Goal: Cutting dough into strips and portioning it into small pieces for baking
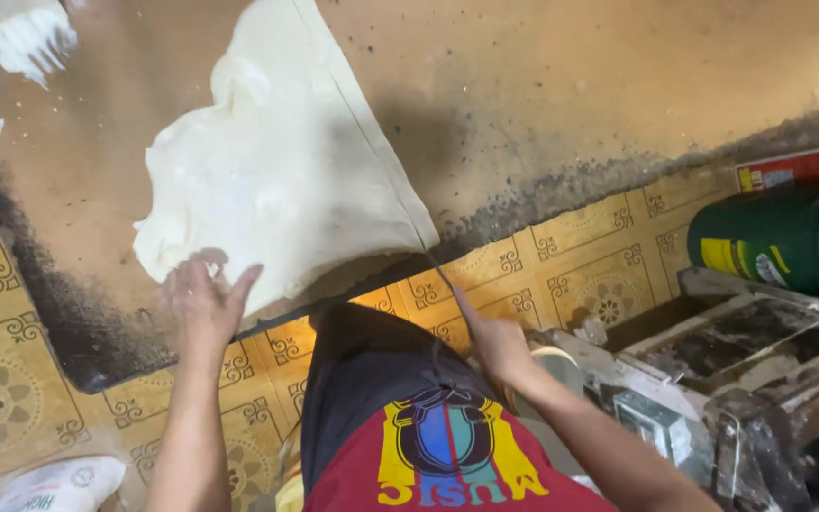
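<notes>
A large pale sheet of rolled dough (282, 161) lies on a floured brown worktop (561, 85). My left hand (203, 301) rests flat on the dough's near edge, fingers apart. My right hand (495, 341) sits just off the worktop's front edge, near the dough's near right corner, with a thin dark blade or strip (440, 270) reaching from it toward that corner. Whether the fingers grip it is unclear.
A green cylindrical container (779, 237) lies at the right. Below it stands a grimy metal machine with trays (722, 351). Yellow patterned floor tiles (11, 379) show below the worktop. White sacks (59, 484) lie at the lower left. Flour (21, 33) is heaped at the top left.
</notes>
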